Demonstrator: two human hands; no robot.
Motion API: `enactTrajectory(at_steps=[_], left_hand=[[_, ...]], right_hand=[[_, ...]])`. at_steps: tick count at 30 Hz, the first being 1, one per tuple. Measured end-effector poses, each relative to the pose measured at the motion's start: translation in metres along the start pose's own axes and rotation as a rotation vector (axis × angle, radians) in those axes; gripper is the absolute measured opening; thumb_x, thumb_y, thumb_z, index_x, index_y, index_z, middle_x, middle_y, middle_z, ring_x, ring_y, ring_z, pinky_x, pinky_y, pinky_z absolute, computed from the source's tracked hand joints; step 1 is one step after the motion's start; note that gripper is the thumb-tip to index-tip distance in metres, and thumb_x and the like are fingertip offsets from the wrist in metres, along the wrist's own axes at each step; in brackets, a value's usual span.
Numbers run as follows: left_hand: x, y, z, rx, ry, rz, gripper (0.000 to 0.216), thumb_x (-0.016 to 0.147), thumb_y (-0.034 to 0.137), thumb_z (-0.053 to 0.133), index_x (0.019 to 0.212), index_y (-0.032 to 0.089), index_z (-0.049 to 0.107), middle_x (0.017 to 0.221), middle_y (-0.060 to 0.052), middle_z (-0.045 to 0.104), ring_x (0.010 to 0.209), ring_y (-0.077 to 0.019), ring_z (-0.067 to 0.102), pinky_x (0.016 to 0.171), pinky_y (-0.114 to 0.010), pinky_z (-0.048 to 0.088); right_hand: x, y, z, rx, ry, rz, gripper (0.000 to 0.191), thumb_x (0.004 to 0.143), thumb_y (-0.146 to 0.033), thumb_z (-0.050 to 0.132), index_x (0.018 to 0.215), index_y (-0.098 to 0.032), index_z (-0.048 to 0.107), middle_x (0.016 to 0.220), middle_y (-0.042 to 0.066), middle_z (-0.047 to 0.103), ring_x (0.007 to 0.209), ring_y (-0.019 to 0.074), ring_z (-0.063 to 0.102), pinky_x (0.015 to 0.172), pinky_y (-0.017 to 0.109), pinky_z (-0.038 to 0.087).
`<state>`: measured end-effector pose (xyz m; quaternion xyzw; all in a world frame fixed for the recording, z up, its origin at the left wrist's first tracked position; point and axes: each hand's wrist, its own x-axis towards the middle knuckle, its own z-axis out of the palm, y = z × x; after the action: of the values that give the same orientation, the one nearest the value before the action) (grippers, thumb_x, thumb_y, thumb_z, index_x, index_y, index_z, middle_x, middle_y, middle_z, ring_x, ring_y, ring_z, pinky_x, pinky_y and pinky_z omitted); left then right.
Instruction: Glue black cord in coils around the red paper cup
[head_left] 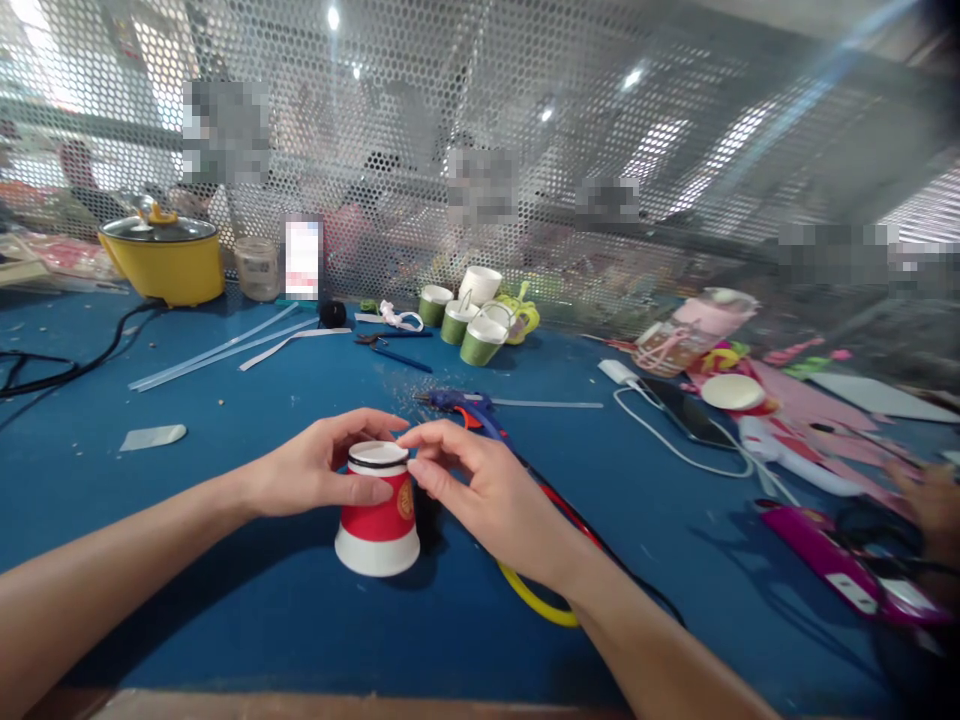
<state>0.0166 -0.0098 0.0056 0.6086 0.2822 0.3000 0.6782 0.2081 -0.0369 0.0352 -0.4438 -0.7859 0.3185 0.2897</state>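
Observation:
A red and white paper cup [367,516] stands upside down on the blue table, its wider rim at the bottom. Round its narrow upper end runs a black cord [367,463]. My left hand [319,465] is wrapped about the cup from the left, thumb across the red front. Thumb and forefinger of my right hand [472,480] come together at the cord on the cup's upper right edge; what lies between the fingertips is mostly hidden. Just beyond my right hand lies a blue glue gun [457,400] with a clear glue stick in it.
Behind are green-wrapped cups [484,340], pliers [375,341], a black ball [332,315] and a yellow pot [176,265]. At right lie a phone [686,410], a white cable [660,448] and a purple power strip [825,560]; another person's hand [934,510] is there. A perforated screen rises behind.

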Motion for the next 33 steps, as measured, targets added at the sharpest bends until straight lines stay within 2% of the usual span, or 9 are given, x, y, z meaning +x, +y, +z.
enactTrajectory(at_steps=[9,15,25,29,33], left_hand=[[0.0,0.0,0.0,-0.019,0.018,-0.02,0.052,0.067,0.017,0.067,0.113,0.015,0.044,0.106,-0.008,0.059,0.093,-0.0186,0.058,0.084,-0.035,0.045],[0.0,-0.004,-0.001,-0.043,0.006,0.007,0.052,0.067,0.017,0.068,0.114,0.017,0.046,0.107,-0.007,0.057,0.095,-0.0186,0.057,0.087,-0.036,0.044],[0.0,-0.004,-0.001,-0.002,-0.052,0.056,0.056,0.067,0.015,0.068,0.116,0.019,0.042,0.106,-0.006,0.059,0.096,-0.0191,0.058,0.087,-0.038,0.045],[-0.002,0.001,0.001,0.128,-0.047,0.084,0.058,0.069,0.017,0.067,0.12,0.018,0.039,0.112,-0.009,0.057,0.1,-0.0206,0.057,0.087,-0.038,0.046],[-0.007,0.009,0.001,0.483,0.063,0.157,0.055,0.071,0.022,0.064,0.121,0.019,0.042,0.12,-0.008,0.052,0.111,-0.0229,0.05,0.095,-0.038,0.04]], right_hand=[[0.0,0.001,0.0,-0.003,0.018,-0.011,0.014,0.086,-0.022,0.048,0.094,-0.019,0.058,0.08,0.0,0.064,0.07,0.011,0.058,0.063,0.022,0.046],[0.003,0.003,0.002,-0.054,0.062,-0.096,0.014,0.084,-0.017,0.049,0.09,-0.02,0.062,0.091,0.002,0.067,0.082,0.0137,0.061,0.074,0.026,0.048],[0.003,0.002,0.004,-0.18,0.073,-0.225,0.013,0.086,-0.017,0.048,0.082,-0.02,0.061,0.08,0.002,0.063,0.078,0.0137,0.059,0.071,0.027,0.047],[0.002,0.001,0.004,-0.246,0.066,-0.255,0.014,0.086,-0.018,0.047,0.084,-0.02,0.061,0.08,0.002,0.062,0.077,0.0137,0.058,0.071,0.027,0.047],[0.001,-0.001,0.005,-0.294,0.072,-0.27,0.015,0.087,-0.016,0.046,0.086,-0.02,0.061,0.081,0.003,0.062,0.08,0.0142,0.058,0.073,0.027,0.046]])
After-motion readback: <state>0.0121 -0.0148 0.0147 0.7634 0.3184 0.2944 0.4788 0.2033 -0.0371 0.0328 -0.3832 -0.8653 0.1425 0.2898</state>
